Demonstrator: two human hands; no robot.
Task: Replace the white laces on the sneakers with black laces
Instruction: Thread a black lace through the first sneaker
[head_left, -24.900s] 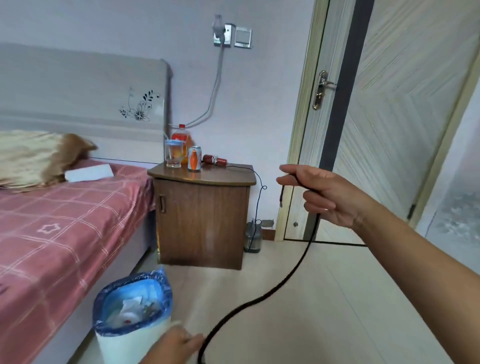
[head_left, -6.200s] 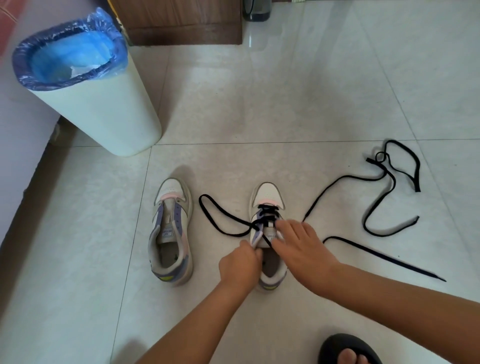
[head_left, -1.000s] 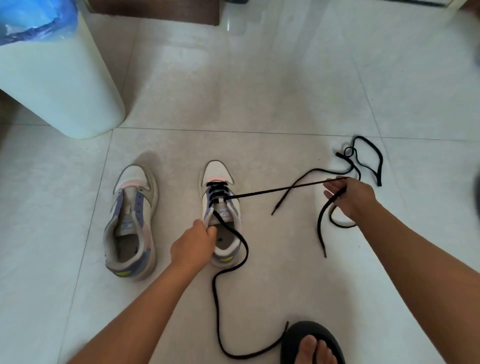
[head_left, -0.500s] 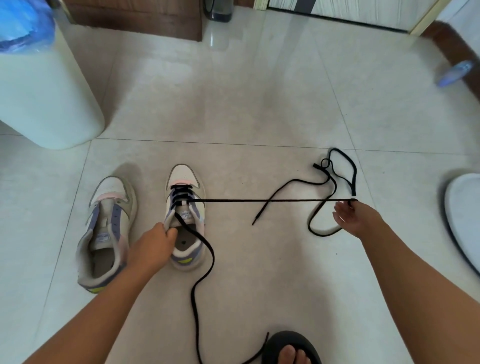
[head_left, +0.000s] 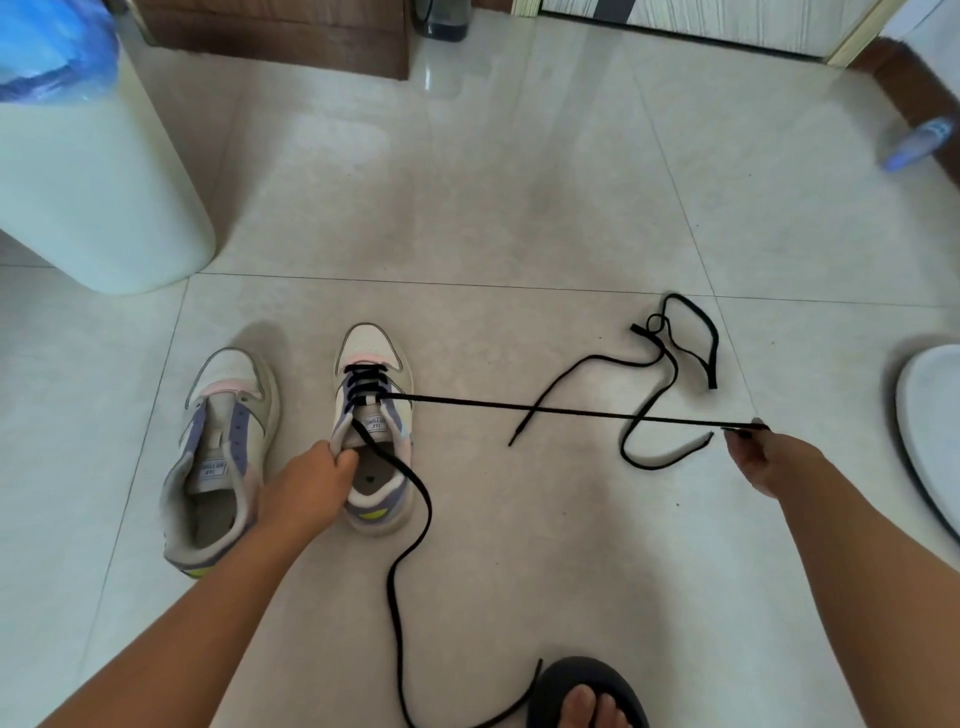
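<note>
Left hand (head_left: 311, 488) grips collar of right sneaker (head_left: 375, 431); right hand (head_left: 769, 460) pinches black lace (head_left: 571, 410) end, lace taut from eyelets rightward to grip.

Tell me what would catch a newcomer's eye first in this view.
First, the taut black shoelace stretched straight across the pale tiled floor, from the half-laced white and purple sneaker at centre to the right hand pinching its end. The left hand grips that sneaker's collar, and a second loose black lace lies tangled behind.
</note>
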